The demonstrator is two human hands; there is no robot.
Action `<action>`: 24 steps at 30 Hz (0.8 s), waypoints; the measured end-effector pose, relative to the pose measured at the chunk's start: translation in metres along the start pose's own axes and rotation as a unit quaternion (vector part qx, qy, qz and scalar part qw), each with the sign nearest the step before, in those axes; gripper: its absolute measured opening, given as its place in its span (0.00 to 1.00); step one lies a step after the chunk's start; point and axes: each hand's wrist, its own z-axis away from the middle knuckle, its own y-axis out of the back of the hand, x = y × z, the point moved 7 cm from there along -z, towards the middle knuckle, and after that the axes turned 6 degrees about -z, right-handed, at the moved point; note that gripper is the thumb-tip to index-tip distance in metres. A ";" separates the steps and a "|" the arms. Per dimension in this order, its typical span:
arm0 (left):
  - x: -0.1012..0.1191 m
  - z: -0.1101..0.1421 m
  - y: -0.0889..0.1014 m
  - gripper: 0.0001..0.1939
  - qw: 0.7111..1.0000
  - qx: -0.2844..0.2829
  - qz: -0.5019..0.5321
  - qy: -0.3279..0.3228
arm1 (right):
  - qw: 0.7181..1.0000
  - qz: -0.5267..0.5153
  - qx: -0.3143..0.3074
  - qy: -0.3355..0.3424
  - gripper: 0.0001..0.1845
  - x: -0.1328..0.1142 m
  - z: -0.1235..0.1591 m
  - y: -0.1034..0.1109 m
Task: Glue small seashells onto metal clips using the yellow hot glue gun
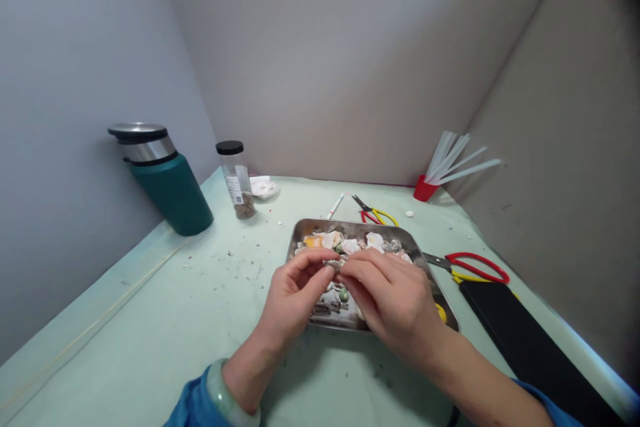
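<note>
Above a metal tray [453,320], my left hand [297,290] and my right hand [393,297] meet with their fingertips pinched. Between them is a small greyish, shell-like piece [334,265], mostly covered by the fingers, so its exact kind does not show. Seashells [375,241] in white, orange and brown lie in the tray's far part. Nearer to me in it are a green bead-like piece [343,294] and several slim metal pieces [330,307], possibly clips. My right hand hides much of the tray's right side, where something yellow [441,313] peeks out.
Right of the tray lie large red-and-yellow scissors [477,268] and a black flat object [530,340]. Smaller scissors [377,215] and a white pen [335,206] lie behind. A red cup [425,188] holds glue sticks [453,159]. At left stand a teal bottle [173,193] and a jar [237,180].
</note>
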 end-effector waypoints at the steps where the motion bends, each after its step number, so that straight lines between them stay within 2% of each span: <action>1: -0.001 0.000 0.000 0.06 1.000 0.000 -0.001 0.002 | 1.000 -0.006 -0.002 -0.003 0.07 0.000 0.000 0.000; 5: -0.005 -0.001 0.002 0.07 1.000 0.003 0.013 0.014 | 0.999 -0.040 -0.012 -0.016 0.05 0.001 0.002 -0.001; 9: -0.006 0.000 0.000 0.07 0.999 -0.020 0.042 0.016 | 0.998 -0.057 -0.012 -0.015 0.04 0.000 0.003 -0.001; 14: -0.003 0.000 0.001 0.07 0.998 -0.016 0.058 0.001 | 0.998 -0.051 -0.021 -0.025 0.05 0.000 0.003 -0.001; 24: -0.002 0.000 0.000 0.06 0.996 -0.022 0.086 0.010 | 0.994 -0.086 -0.027 -0.062 0.06 0.003 0.002 -0.002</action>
